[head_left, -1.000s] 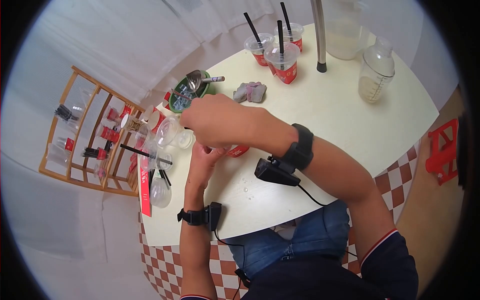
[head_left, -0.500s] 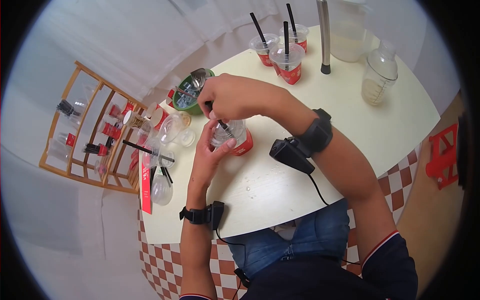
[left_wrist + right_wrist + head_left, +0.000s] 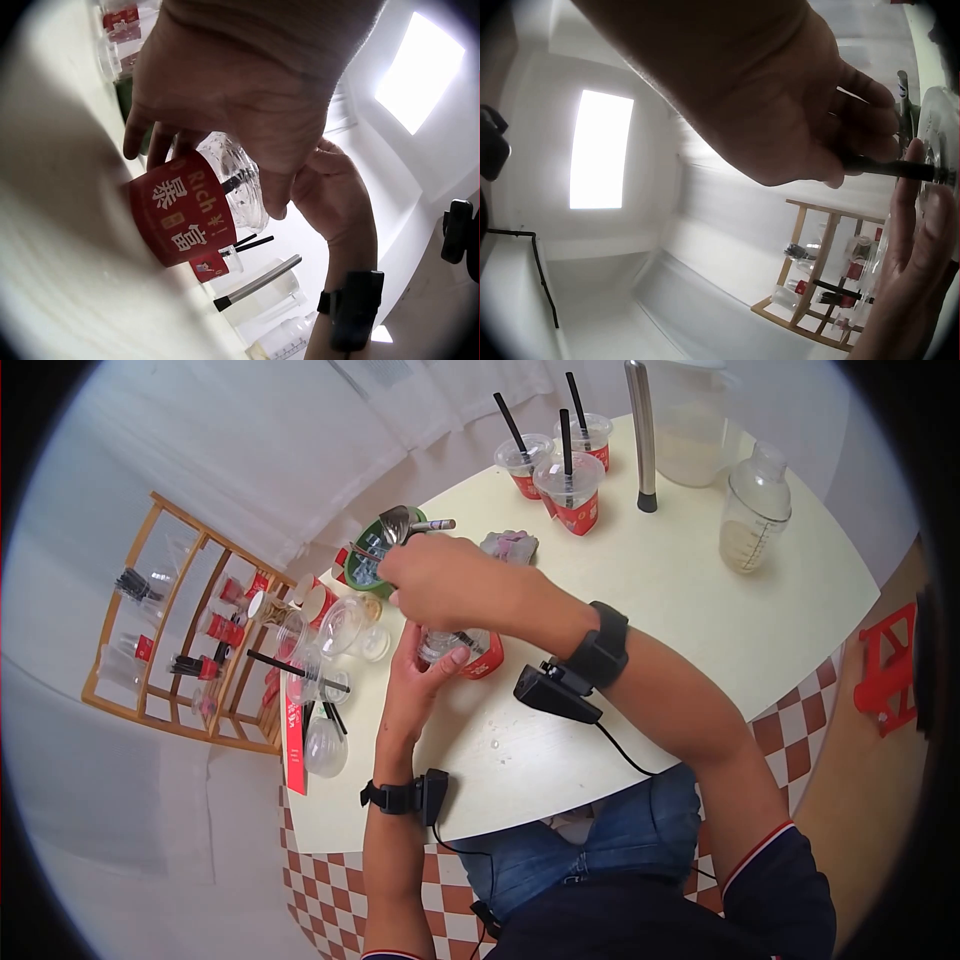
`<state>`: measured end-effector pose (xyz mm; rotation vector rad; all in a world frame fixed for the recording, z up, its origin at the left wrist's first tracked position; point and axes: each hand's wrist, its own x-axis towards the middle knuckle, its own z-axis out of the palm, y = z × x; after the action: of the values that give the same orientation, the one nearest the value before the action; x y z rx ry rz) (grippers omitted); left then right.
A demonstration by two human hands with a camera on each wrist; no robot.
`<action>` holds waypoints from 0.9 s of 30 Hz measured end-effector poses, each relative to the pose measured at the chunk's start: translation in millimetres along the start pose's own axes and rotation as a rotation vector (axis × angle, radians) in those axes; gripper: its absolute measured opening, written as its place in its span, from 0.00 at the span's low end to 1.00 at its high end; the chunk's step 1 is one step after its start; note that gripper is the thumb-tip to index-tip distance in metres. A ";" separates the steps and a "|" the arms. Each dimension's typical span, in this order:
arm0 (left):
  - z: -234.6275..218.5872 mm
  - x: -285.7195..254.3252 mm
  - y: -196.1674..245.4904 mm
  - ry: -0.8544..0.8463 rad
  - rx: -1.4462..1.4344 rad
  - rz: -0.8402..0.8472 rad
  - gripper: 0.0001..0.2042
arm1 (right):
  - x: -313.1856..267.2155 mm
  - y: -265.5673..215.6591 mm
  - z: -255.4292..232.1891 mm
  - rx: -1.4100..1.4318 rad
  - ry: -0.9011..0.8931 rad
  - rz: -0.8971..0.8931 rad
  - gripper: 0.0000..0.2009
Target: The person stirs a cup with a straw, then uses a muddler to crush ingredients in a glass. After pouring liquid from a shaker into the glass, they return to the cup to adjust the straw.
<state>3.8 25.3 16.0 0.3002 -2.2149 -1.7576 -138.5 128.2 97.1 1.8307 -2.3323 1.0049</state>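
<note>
My left hand grips a clear plastic cup with a red paper sleeve, its thumb up by the lid rim and its fingers reaching round the far side. Above the lid my right hand pinches a black straw. The straw's lower part passes through the clear lid and shows dark inside the cup. Seen from the head, the right hand covers the straw's upper part and some of the cup.
Behind the hands are a green bowl with a metal scoop and a crumpled cloth. Three cups with straws, a metal rod, a pitcher and a shaker bottle stand farther back. A wooden rack is at left.
My right hand first covered the cup, then moved right, showing the straw and lid, and is now back to the left over them. The left hand stays on the cup.
</note>
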 end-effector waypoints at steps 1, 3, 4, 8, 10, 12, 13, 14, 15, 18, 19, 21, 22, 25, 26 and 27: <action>-3.3 0.5 -3.5 -0.010 0.015 -0.010 0.36 | -3.0 -8.1 -1.6 -0.014 -0.036 0.015 0.10; -11.7 0.1 -14.3 -0.012 0.065 -0.027 0.35 | -9.3 -20.4 4.7 -0.083 -0.046 -0.092 0.09; -13.8 -0.4 -15.8 -0.011 0.089 -0.036 0.35 | -10.6 -23.4 6.4 -0.118 -0.052 -0.146 0.09; -16.8 -0.8 -16.2 -0.028 0.056 -0.085 0.35 | -15.0 -21.2 4.5 -0.095 -0.035 -0.159 0.09; -13.6 3.3 -17.6 -0.028 0.060 -0.016 0.36 | -16.4 -14.7 -3.6 -0.077 -0.030 -0.160 0.09; -5.2 1.1 -6.0 -0.016 0.029 -0.004 0.37 | -11.9 -10.9 -16.8 -0.024 -0.151 -0.131 0.09; -0.9 0.2 1.1 -0.010 0.013 0.002 0.37 | -9.9 -8.7 -22.7 0.002 -0.211 -0.116 0.09; 0.4 0.4 2.8 -0.009 0.012 0.010 0.38 | -9.6 -4.8 -25.2 0.037 -0.205 -0.114 0.08; 1.3 0.5 3.8 -0.007 0.011 0.018 0.38 | -10.5 -0.3 -27.2 0.073 -0.199 -0.112 0.08; 1.0 0.4 2.4 0.003 0.014 0.023 0.39 | -7.3 15.1 -26.6 0.253 -0.224 -0.038 0.07; 0.8 0.7 1.8 0.007 0.015 0.023 0.40 | -5.7 18.4 -27.0 0.324 -0.239 -0.002 0.07; 0.1 1.0 2.3 -0.009 0.044 -0.009 0.41 | -3.3 24.6 -29.0 0.455 -0.277 0.116 0.07; 0.1 1.3 2.5 -0.017 0.059 -0.025 0.41 | -2.8 26.6 -30.0 0.521 -0.295 0.175 0.07; 0.3 2.2 1.2 -0.015 0.051 -0.017 0.41 | 1.0 29.2 -27.5 0.521 -0.276 0.240 0.09; 0.9 2.2 1.5 -0.009 0.040 -0.004 0.41 | 3.1 29.8 -22.6 0.419 -0.205 0.192 0.09; 1.7 1.9 2.1 -0.003 0.030 0.009 0.41 | 5.1 29.4 -15.2 0.317 -0.134 0.144 0.09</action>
<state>1.4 26.7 17.9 0.2932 -2.2428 -1.7228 -171.4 134.3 97.2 1.9051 -2.5381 1.3819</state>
